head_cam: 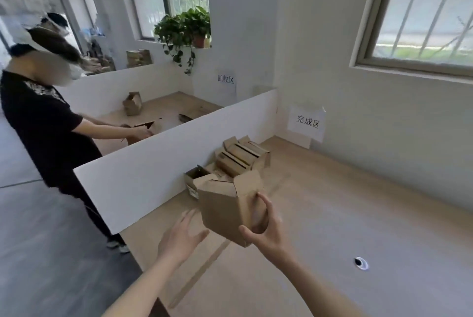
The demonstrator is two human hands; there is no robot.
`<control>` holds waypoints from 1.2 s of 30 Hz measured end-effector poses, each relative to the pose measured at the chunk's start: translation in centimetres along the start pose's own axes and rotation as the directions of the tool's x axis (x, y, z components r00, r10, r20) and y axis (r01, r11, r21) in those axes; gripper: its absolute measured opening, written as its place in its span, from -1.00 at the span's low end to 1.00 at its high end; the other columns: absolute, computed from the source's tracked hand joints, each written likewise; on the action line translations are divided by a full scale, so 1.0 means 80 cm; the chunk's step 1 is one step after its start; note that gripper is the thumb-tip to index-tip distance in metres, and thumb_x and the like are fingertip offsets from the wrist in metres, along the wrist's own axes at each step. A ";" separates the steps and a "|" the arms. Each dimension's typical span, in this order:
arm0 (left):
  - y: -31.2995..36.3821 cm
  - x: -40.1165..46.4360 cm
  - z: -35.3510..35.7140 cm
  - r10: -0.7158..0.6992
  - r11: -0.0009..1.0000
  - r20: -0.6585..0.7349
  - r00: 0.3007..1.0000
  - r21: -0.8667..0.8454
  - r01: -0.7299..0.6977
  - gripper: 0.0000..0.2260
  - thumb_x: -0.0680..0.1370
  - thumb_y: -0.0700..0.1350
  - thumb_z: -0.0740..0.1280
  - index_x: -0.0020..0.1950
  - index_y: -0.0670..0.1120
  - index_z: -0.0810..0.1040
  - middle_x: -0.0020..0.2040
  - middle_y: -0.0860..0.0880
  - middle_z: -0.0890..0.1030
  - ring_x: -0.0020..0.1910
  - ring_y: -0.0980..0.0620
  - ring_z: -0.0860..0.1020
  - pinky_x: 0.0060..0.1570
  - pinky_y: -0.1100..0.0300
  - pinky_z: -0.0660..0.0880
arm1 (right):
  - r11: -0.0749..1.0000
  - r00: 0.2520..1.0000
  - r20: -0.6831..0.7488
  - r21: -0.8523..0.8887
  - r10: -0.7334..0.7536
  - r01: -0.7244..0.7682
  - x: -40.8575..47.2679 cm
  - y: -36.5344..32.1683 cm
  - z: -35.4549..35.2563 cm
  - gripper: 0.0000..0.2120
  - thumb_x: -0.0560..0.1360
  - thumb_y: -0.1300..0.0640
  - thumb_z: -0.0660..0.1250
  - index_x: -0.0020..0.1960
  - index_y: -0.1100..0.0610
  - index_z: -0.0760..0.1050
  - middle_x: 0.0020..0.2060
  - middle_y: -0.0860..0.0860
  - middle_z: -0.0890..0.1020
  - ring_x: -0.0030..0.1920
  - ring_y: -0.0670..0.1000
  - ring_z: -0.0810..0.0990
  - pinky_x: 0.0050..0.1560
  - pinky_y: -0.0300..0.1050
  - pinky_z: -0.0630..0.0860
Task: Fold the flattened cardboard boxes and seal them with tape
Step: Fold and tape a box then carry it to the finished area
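Cardboard box (225,210), partly folded with its top flaps standing open, is held up in the lower middle of the frame above a long wooden table (332,214). The right hand (266,229) grips its right side, thumb curled around the lower corner and fingers wrapped over the upper edge. The left hand (179,237) hovers just left of the box with fingers spread and relaxed, holding nothing and not clearly touching it. Behind the held box, near the middle of the frame, a cluster of finished boxes (243,155) sits on the table against a white divider panel (153,170), with one open-topped box (194,181) beside them. A paper sign with Chinese characters (307,122) hangs on the wall at middle right. At left, beyond the divider, another person in a black shirt (43,124) handles cardboard at a neighbouring table. A potted trailing plant (186,30) sits on a windowsill at upper middle.
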State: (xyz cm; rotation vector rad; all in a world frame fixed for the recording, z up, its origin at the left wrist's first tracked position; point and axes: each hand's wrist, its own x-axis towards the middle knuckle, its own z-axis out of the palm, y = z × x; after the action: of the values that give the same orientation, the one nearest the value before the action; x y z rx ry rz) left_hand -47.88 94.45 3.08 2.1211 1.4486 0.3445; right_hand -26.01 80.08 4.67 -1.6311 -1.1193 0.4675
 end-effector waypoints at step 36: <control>-0.352 0.329 0.065 -0.093 0.994 0.388 0.917 -0.017 0.108 -0.23 0.48 0.39 0.24 0.60 0.12 0.11 0.58 0.11 0.20 0.54 0.05 0.21 0.46 -0.03 0.29 | 0.803 0.840 -0.033 -0.273 0.542 -0.529 0.204 0.212 0.417 0.08 0.42 0.03 0.53 0.65 -0.10 -0.17 0.58 -0.15 0.20 0.48 -0.02 0.32 0.14 -0.23 0.39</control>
State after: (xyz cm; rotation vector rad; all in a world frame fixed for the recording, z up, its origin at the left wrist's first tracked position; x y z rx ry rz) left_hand -56.99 124.81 -19.48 1.9377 1.2968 -0.0853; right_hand -36.10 111.60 -19.24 -2.2047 -0.7578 0.7444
